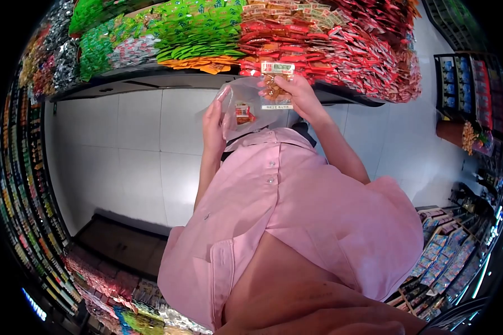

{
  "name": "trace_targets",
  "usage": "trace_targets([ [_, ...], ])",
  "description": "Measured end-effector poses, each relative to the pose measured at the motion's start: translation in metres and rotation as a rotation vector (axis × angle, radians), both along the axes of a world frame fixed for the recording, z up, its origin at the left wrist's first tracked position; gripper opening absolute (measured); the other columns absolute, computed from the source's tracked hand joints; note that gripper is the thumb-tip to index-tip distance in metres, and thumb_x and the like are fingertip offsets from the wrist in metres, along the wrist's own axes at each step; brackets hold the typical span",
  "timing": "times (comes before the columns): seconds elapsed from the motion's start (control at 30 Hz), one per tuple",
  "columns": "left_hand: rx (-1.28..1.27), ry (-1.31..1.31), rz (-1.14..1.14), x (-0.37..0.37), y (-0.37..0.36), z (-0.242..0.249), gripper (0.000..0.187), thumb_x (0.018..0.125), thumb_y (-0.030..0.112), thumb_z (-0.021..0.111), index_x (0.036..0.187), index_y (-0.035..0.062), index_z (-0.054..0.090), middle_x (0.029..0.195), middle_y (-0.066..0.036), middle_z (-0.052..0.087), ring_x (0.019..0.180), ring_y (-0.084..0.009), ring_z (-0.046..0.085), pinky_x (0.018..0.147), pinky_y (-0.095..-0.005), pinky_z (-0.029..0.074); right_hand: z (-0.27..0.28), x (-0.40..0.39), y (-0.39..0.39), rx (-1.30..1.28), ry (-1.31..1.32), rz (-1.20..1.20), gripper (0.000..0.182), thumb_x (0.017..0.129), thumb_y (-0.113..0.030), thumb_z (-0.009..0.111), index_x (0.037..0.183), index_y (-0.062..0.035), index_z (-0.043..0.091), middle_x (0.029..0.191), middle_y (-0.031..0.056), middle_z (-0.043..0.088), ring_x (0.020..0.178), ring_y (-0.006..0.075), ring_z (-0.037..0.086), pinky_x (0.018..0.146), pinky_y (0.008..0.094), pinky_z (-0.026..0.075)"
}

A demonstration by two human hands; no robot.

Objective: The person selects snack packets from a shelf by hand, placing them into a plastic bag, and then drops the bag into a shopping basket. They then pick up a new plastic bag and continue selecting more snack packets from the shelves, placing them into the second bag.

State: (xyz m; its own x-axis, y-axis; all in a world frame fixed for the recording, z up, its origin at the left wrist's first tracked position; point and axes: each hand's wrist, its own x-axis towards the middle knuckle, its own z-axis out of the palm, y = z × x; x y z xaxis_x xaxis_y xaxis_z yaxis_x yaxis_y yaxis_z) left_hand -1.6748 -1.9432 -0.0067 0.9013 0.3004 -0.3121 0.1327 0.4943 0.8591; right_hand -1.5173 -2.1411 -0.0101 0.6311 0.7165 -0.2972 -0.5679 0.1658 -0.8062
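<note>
My left hand (213,119) is closed on a clear plastic bag (246,92), fingers hooked over its left side. Through the film a small red-and-orange snack packet (243,114) shows inside. Pinched between the thumb and fingers of my right hand (299,96) is a see-through snack packet (271,90) with brown food in it and a pale printed label at the top. This packet is held upright and overlaps the bag's right part in this view.
Ahead runs a display heaped with green packets (201,28), red packets (352,50) and orange packets (207,64). Stocked shelves (25,195) line the left side, and a rack (458,84) stands at the right. Pale floor tiles (140,128) lie below.
</note>
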Motion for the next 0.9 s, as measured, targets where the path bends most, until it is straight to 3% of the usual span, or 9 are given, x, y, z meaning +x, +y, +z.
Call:
trace_targets([
  [0.3,-0.016,-0.031,0.004,0.002,-0.004,0.008,0.052,0.112,0.035,0.036,0.15,0.0014,0.046,0.05,0.008,0.029,0.043,-0.0065,0.027,0.048,-0.0266,0.023,0.004,-0.02,0.009,0.019,-0.067,0.034,0.038,0.108,-0.025,0.052,0.134,0.0016,0.056,0.12,0.0181,0.07,0.103,0.0236,0.072,0.089,0.0358,0.059],
  [0.4,-0.027,-0.032,0.019,0.0,-0.006,0.01,0.052,0.112,0.034,0.035,0.15,0.0007,0.045,0.049,0.008,0.028,0.043,-0.0069,0.027,0.048,-0.0267,0.023,0.0,-0.024,0.009,0.012,-0.124,-0.003,0.036,0.106,-0.02,0.055,0.135,0.0024,0.057,0.122,0.0168,0.07,0.105,0.0219,0.071,0.093,0.0356,0.058],
  [0.5,-0.055,-0.036,0.024,-0.004,-0.008,0.011,0.052,0.112,0.034,0.035,0.15,0.0005,0.045,0.049,0.008,0.028,0.043,-0.0071,0.026,0.048,-0.0269,0.023,-0.001,-0.027,0.009,-0.028,-0.33,-0.073,0.031,0.102,-0.011,0.061,0.13,0.002,0.063,0.118,0.0119,0.071,0.106,0.0194,0.069,0.095,0.0333,0.055],
  [0.63,-0.078,-0.041,0.009,-0.006,-0.009,0.006,0.053,0.112,0.034,0.034,0.151,0.0004,0.044,0.049,0.008,0.028,0.043,-0.0072,0.025,0.048,-0.0272,0.023,0.005,-0.023,0.004,-0.059,-0.675,0.066,0.026,0.093,-0.003,0.069,0.119,-0.0012,0.073,0.106,0.006,0.07,0.102,0.0166,0.066,0.091,0.0297,0.052],
  [0.73,-0.109,-0.065,-0.025,-0.006,-0.011,0.003,0.052,0.112,0.034,0.033,0.151,0.0004,0.043,0.048,0.008,0.028,0.042,-0.0073,0.026,0.048,-0.027,0.024,0.01,-0.024,0.003,-0.165,-0.905,0.277,0.026,0.091,-0.004,0.07,0.117,-0.0043,0.075,0.104,0.0072,0.071,0.099,0.0187,0.067,0.088,0.0308,0.052],
  [0.77,-0.124,-0.078,-0.041,-0.006,-0.012,0.002,0.052,0.112,0.034,0.033,0.151,0.0005,0.043,0.048,0.007,0.029,0.042,-0.0073,0.026,0.048,-0.0268,0.025,0.0,-0.026,0.004,-0.205,-1.016,0.288,0.023,0.088,-0.008,0.072,0.11,-0.0073,0.077,0.1,0.0105,0.072,0.096,0.0256,0.069,0.083,0.0353,0.053],
  [0.9,-0.151,-0.103,-0.089,-0.004,-0.015,0.0,0.053,0.111,0.037,0.038,0.149,0.0004,0.046,0.052,0.006,0.037,0.045,-0.0063,0.031,0.049,-0.0251,0.028,-0.032,-0.037,0.003,-0.5,-1.126,0.497,0.02,0.086,-0.017,0.07,0.103,-0.0074,0.075,0.098,0.015,0.072,0.093,0.0359,0.068,0.082,0.044,0.052],
])
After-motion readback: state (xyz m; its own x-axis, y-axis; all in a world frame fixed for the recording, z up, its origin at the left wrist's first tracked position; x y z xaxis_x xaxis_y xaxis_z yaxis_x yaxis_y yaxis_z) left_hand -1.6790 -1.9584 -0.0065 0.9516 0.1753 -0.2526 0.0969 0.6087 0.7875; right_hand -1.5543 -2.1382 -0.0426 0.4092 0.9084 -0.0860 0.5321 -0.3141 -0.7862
